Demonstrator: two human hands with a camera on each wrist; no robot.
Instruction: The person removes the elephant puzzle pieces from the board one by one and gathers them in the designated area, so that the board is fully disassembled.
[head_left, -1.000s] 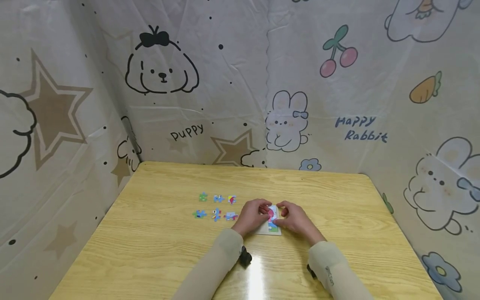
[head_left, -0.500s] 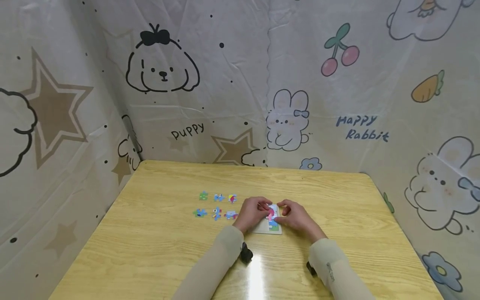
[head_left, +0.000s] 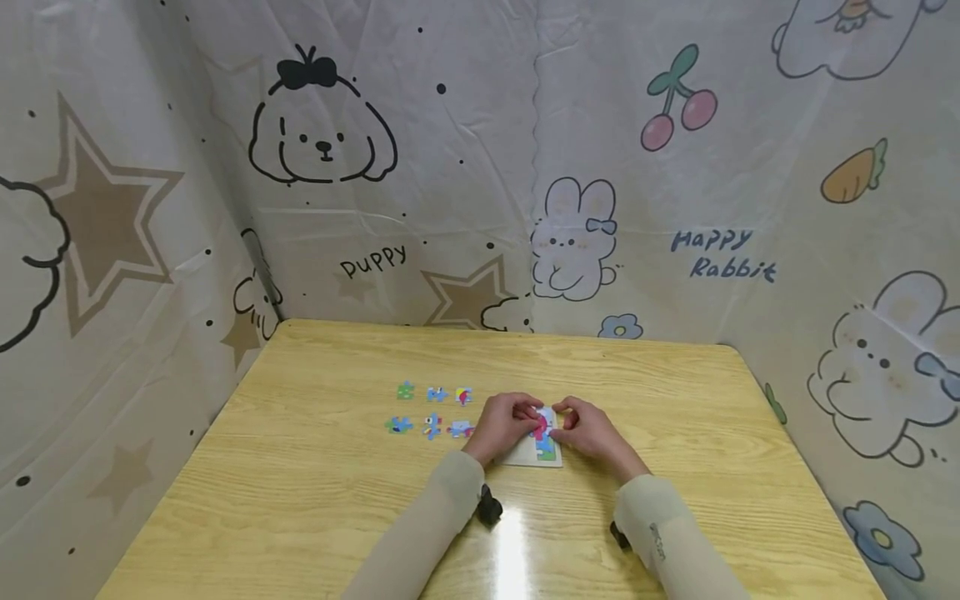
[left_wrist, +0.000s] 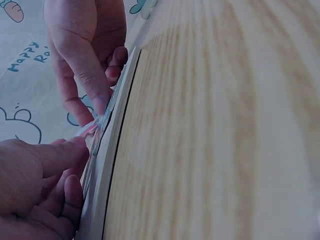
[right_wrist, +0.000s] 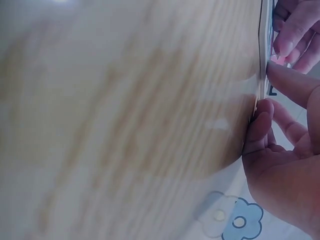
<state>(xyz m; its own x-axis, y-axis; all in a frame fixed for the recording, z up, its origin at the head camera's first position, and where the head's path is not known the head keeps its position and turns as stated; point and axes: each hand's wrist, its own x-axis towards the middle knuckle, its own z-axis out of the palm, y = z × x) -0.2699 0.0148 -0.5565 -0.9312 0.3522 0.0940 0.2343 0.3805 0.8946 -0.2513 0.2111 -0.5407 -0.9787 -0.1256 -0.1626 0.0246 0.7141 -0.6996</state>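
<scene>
A jigsaw puzzle board lies on the table, with colourful pieces fitted along its right side. My left hand is over the board's left part and pinches a pink-and-white puzzle piece between thumb and finger, tilted against the fitted pieces. My right hand grips the board's right side. Its thumb rests on the pieces there, and its other fingers curl by the edge. In the left wrist view both hands' fingertips meet near the pink piece. My left hand hides much of the board.
Several loose puzzle pieces lie in two rows left of the board on the wooden table. A printed cloth hangs behind and at both sides of the table.
Both hands stay at the board with only slight finger movement. The pink piece has shifted slightly against the fitted pieces. The loose pieces have not moved.
</scene>
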